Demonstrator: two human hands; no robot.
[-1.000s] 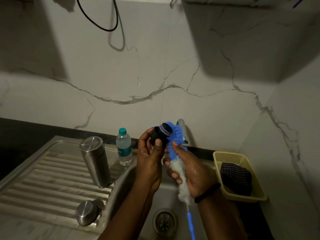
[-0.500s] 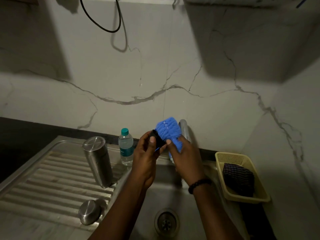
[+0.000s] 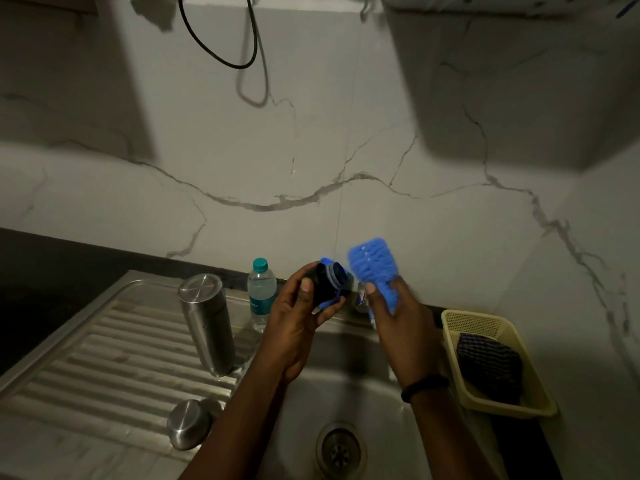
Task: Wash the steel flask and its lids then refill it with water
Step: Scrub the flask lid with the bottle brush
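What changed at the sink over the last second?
The right hand drew the blue brush off the black inner lid and swung it up to the right; it now stands clear of the lid. The left hand holds the lid as before. Steel flask, steel cap and water bottle stayed put.

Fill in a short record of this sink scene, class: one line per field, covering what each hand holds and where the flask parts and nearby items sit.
left hand: grips the black inner lid
right hand: grips the blue bottle brush, beside the lid, apart from it
steel flask: upright on the ribbed drainboard
steel outer cap: on the drainboard, near the sink basin
plastic water bottle: capped, behind the flask
yellow basket: right of the basin, holds a dark cloth
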